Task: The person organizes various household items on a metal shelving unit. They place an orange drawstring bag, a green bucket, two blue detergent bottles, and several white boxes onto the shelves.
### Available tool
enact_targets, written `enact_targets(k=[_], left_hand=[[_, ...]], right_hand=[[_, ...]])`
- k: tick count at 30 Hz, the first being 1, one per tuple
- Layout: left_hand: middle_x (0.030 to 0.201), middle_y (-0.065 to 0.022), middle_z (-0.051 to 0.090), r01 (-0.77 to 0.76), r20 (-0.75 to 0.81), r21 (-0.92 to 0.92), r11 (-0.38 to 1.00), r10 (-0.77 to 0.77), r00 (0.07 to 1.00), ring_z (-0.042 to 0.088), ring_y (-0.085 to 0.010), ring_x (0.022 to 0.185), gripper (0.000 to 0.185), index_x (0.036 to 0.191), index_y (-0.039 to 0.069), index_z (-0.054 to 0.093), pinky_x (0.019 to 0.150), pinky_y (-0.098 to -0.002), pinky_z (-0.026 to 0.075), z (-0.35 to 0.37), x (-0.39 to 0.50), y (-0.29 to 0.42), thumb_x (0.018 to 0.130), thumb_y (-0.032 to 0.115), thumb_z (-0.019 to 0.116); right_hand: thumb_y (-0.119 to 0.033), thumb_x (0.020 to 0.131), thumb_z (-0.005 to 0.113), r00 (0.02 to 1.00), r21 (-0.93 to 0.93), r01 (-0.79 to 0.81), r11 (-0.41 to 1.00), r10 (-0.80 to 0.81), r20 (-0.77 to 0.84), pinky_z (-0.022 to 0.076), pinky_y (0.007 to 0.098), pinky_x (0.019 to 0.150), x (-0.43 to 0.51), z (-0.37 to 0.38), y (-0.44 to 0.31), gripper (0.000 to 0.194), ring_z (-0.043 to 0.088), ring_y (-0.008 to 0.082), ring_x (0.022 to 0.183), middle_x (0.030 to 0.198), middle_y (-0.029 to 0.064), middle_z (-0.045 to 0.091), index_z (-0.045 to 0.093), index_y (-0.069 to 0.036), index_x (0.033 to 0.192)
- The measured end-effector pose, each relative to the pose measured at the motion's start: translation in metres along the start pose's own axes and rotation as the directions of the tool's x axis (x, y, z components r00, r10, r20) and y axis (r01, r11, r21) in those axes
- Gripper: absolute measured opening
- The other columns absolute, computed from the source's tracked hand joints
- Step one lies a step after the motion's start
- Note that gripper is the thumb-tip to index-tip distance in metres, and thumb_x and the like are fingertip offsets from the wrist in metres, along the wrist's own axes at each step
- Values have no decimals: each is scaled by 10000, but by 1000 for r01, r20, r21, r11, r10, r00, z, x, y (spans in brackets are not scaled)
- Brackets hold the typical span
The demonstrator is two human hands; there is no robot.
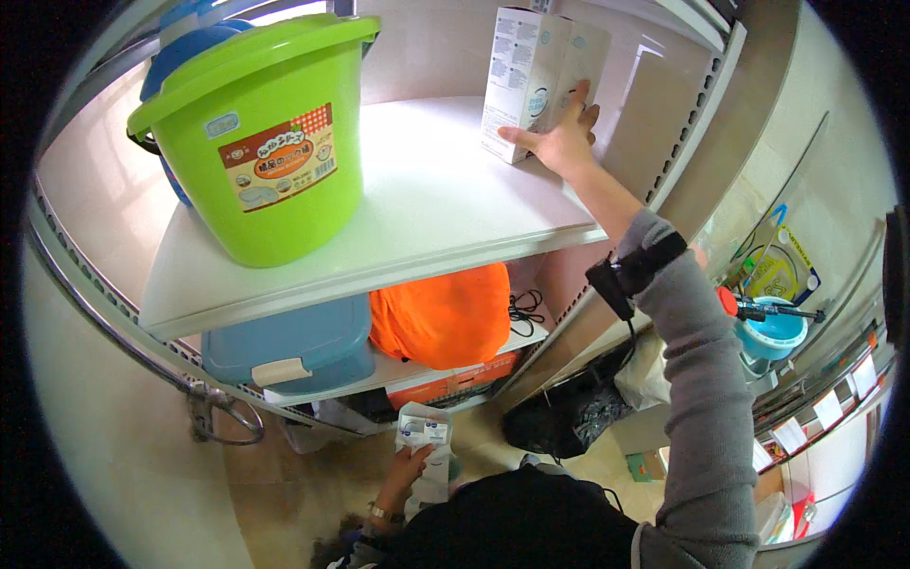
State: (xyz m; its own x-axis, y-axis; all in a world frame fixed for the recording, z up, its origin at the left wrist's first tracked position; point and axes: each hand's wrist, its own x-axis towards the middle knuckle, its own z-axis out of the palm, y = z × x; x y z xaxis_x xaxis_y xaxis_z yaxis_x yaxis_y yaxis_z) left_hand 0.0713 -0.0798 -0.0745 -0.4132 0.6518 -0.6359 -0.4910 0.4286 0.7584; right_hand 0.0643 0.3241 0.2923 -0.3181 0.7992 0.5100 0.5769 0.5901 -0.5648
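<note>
Two tall white cartons [522, 78] with printed sides stand side by side at the right end of the upper white shelf [426, 171]. My right hand [565, 139] lies against their lower part, thumb stretched left and fingers spread upward. Whether it bears any of their weight does not show. Low down, near my body, my left hand [409, 466] grips another white carton [430, 484]. That carton's upper end looks open, with flaps raised and small printed marks showing.
A lidded green bucket [284, 142] fills the shelf's left part, with a blue container [188, 53] behind. Beneath are a blue-grey storage bin [291, 341], an orange fabric bundle [444, 316] and black cables [526, 313]. A black bag [554, 419] sits on the floor.
</note>
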Motion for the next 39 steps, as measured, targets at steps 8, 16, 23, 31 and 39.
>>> enact_targets(k=[8,16,23,31,39], left_hand=[[587,34,463,64,-72,10,998,-64,995,397,-75,478,293,735,129,526,434,-228,285,5,-17,18,799,375,672],[547,42,465,114,-82,-18,993,-115,990,372,-46,425,273,777,117,552,397,-204,260,3,-6,16,805,361,671],[534,25,444,168,-62,85,982,-163,985,374,-78,423,269,786,115,530,412,-255,267,-2,-10,30,823,352,653],[448,-26,375,316,-216,-23,948,-313,925,330,-144,372,516,529,123,373,375,-331,265,4,9,22,826,461,625],[465,-15,359,367,-262,-94,925,-379,888,321,-127,388,433,625,109,412,400,-319,258,-7,34,0,829,420,632]], right_hand=[[-387,710,691,998,442,43,896,-55,14,354,387,1019,48,-32,29,1090,416,389,1207,1336,277,336,-23,83,1388],[-338,618,786,949,106,-249,963,221,225,567,422,662,63,-33,6,998,537,329,1073,1210,211,483,174,41,1309],[-403,649,749,957,-194,-118,974,164,239,529,367,728,127,7,11,793,532,323,1090,1237,196,496,437,-4,1259],[-277,748,676,767,-692,611,385,-74,637,428,399,910,195,43,16,473,555,259,1083,1170,81,593,581,-69,1162],[-266,756,664,853,-201,85,976,33,521,452,382,857,261,99,29,430,588,240,1000,1078,105,623,590,-48,1118]])
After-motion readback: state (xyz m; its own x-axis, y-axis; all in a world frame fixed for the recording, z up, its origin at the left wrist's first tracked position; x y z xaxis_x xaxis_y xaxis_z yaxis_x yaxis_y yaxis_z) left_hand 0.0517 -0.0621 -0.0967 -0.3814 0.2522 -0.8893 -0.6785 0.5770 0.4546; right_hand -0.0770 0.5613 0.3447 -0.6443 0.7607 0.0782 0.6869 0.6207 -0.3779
